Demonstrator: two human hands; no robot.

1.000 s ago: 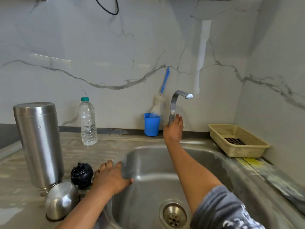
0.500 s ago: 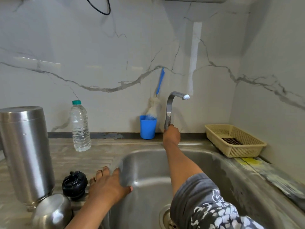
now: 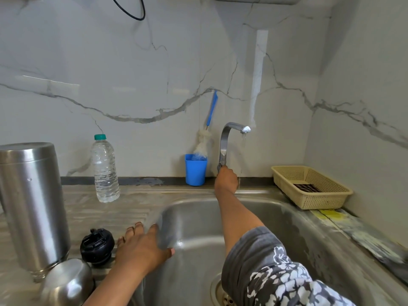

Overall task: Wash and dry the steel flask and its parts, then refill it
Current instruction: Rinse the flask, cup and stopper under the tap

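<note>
left of the sink (image 3: 198,217), the flask (image 3: 33,206) stands mouth down, its cap (image 3: 68,281) and black stopper (image 3: 97,246) beside the sink's left rim. the left hand (image 3: 141,248) lies flat on that rim, fingers (image 3: 138,226) spread, holding nothing. behind the sink, the right hand (image 3: 227,180) meets the tap (image 3: 225,142), turned away, so i cannot tell its grip. the flask looks heavy, rigid, slick when wet: wrap it mid-body.
</note>
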